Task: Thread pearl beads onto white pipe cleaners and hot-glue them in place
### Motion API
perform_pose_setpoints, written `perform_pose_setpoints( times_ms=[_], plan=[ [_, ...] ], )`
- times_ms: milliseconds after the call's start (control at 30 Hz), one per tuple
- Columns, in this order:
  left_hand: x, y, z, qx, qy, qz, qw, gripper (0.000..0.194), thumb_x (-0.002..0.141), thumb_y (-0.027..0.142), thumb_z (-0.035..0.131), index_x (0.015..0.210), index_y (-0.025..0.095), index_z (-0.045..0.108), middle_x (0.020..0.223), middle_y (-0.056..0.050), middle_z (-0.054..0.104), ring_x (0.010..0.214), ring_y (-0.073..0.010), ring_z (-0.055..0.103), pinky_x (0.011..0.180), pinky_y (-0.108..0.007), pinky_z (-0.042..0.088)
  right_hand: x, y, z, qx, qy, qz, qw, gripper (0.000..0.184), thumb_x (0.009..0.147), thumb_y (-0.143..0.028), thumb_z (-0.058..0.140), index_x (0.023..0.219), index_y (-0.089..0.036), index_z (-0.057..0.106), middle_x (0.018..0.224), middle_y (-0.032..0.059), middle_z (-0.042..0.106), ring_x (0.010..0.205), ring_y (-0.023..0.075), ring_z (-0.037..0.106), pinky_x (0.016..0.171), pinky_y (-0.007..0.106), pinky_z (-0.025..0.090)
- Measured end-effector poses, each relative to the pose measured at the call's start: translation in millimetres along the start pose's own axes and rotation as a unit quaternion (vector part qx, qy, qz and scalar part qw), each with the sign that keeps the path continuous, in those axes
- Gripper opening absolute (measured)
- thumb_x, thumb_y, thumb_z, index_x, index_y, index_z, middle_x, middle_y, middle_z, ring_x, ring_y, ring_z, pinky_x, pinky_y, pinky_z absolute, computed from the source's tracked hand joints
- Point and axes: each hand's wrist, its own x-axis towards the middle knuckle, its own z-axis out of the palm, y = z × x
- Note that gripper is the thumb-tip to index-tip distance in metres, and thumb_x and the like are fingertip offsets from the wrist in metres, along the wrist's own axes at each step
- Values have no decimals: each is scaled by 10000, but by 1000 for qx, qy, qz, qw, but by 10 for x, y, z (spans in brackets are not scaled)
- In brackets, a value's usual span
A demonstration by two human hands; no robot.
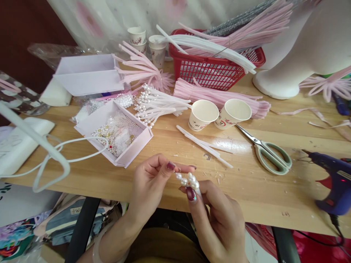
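Observation:
At the table's front edge my left hand (150,185) is closed, thumb and forefinger pinching the end of a short string of white pearl beads (184,181). The other end of the beads bunches at my right hand (221,215). That hand is closed around a white stem (197,191), mostly hidden by the fingers, with pearls at its tip. Just beyond my hands lie a few loose white pipe cleaners (205,146). To the left of them stands a white box (138,140) holding loose pearls and small bags of beads.
Two paper cups (203,113) stand behind the pipe cleaners, near pearl-tipped white stems (161,106). Scissors (267,151) and a blue glue gun (333,182) with a lit red light lie right. A red basket (208,71) is behind. A white cable (82,159) loops at left.

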Motion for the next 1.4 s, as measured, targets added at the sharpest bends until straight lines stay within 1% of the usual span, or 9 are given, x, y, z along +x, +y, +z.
perform_pose_setpoints(
  times_ms=[233,433,567,733,833,967,1100,1233,1400],
  plan=[
    [0,-3,-37,21,-17,9,1000,356,817,525,770,678,211,677,800,-28,838,832,-202,787,842,-286,571,2,-2,-26,-7,-6,3,1000,171,999,-167,515,849,-234,560,589,-63,482,468,105,388,459,255,319],
    [-10,23,-27,26,-7,5,1000,385,779,550,791,649,212,660,769,-50,833,792,-231,788,815,-325,585,-2,-20,-35,-14,-2,19,1000,194,992,-196,528,805,-227,566,589,-43,537,455,107,419,441,253,329],
    [7,47,-59,76,-15,50,996,353,794,518,789,635,224,676,756,-51,831,790,-230,787,934,-351,545,5,-29,-54,-15,-16,13,1000,164,985,-180,523,844,-226,592,580,-47,533,451,109,427,431,254,321],
    [49,109,-155,163,-62,139,975,193,888,288,746,697,259,750,785,-21,836,795,-218,793,1076,-369,444,13,-65,-89,-18,-28,10,999,182,983,-167,521,822,-229,581,580,-43,532,457,112,411,446,265,323],
    [71,160,-186,196,-87,158,964,242,871,156,730,660,271,758,790,-22,837,825,-225,796,1115,-378,408,18,-87,-100,-16,-31,13,999,196,993,-181,515,819,-231,590,592,-31,565,467,119,451,457,268,339],
    [90,181,-185,203,-100,146,963,246,870,181,729,654,295,759,793,-13,837,834,-233,796,1143,-411,385,20,-87,-102,-14,-36,19,999,222,1002,-201,512,800,-228,601,612,-15,601,466,121,462,454,277,331],
    [92,131,-193,200,-84,155,964,229,902,253,715,684,289,778,824,-8,841,831,-232,801,1123,-414,420,15,-59,-90,2,-28,24,999,197,1007,-207,523,850,-231,638,578,-39,532,489,126,475,478,272,345],
    [76,91,-186,224,-42,172,959,185,948,298,666,882,261,835,986,-28,841,979,-221,785,1092,-354,466,14,-25,-73,21,4,59,998,213,1014,-256,542,858,-228,684,598,-31,551,509,129,488,477,259,353],
    [40,70,-112,74,-25,94,993,100,873,339,772,853,244,795,939,-12,844,960,-195,784,885,-259,586,24,10,-42,74,41,64,994,194,1008,-237,557,889,-250,711,652,-47,592,526,104,467,520,228,377]
  ],
)
